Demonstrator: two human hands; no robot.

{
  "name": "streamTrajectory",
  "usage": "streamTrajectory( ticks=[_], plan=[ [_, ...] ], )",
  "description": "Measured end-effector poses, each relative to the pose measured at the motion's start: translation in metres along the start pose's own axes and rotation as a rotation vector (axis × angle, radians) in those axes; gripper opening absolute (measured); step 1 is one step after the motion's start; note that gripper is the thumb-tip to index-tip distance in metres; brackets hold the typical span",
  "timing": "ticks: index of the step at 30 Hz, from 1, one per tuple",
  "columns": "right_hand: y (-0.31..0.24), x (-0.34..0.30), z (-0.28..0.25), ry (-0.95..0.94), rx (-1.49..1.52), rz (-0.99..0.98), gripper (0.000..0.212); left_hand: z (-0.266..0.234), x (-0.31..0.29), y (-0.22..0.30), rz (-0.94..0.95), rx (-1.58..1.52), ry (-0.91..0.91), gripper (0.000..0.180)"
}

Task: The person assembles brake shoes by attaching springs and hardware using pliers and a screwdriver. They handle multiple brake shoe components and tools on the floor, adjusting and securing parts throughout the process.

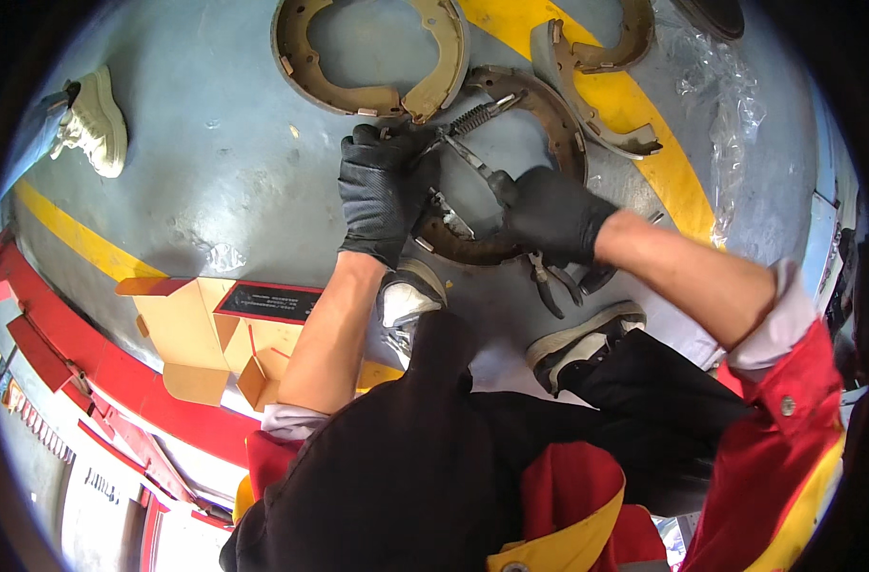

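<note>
My right hand (pixel 558 214), in a black glove, is closed round the dark handle of what looks like a screwdriver (pixel 470 156). Its slim metal shaft slants up and left to the end of a coil spring (pixel 472 118) on a rod. My gloved left hand (pixel 382 191) is closed at that same end of the spring rod; its fingertips are partly hidden. Beneath both hands lies a ring of brown brake shoes (pixel 560 122) on the floor, with a metal adjuster piece (pixel 453 217) inside its lower left part.
Pliers (pixel 549 291) lie beneath my right wrist. An assembled brake shoe pair (pixel 291 48) is at the top, a loose brake shoe (pixel 577 95) at right. Clear plastic wrap (pixel 730 124) lies farther right. An opened cardboard box (pixel 182 329) sits left; another person's shoe (pixel 96 124) stands beyond.
</note>
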State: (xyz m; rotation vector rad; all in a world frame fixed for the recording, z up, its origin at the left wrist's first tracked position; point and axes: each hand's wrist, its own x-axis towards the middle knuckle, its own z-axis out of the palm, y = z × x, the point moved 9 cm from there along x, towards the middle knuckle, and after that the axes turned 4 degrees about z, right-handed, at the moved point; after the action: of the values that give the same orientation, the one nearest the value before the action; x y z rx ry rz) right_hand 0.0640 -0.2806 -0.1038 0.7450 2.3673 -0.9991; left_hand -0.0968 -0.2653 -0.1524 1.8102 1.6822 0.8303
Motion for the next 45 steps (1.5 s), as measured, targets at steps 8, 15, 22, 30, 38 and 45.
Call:
streamTrajectory(
  ticks=[8, 15, 22, 30, 38, 45],
  plan=[
    [0.022, -0.007, 0.020, -0.051, 0.313, 0.272, 0.046, 0.001, 0.001, 0.003, 0.000, 0.063, 0.014, 0.030],
    [-0.004, 0.006, 0.006, -0.010, -0.027, 0.016, 0.034, -0.007, 0.003, 0.011, 0.011, 0.036, 0.040, 0.031],
    [0.032, -0.016, 0.031, 0.135, 0.593, 0.409, 0.035, -0.001, 0.005, 0.009, 0.008, -0.018, 0.002, 0.031],
    [0.014, 0.007, 0.014, -0.043, 0.237, 0.196, 0.065, -0.006, -0.001, 0.002, -0.036, -0.045, 0.016, 0.032],
    [0.027, -0.006, 0.000, -0.264, 0.663, 0.402, 0.049, -0.008, 0.004, 0.011, 0.000, -0.017, -0.017, 0.033],
    [0.024, 0.003, -0.002, -0.317, 0.476, 0.437, 0.037, -0.006, 0.003, 0.009, -0.007, -0.051, 0.012, 0.032]
  ],
)
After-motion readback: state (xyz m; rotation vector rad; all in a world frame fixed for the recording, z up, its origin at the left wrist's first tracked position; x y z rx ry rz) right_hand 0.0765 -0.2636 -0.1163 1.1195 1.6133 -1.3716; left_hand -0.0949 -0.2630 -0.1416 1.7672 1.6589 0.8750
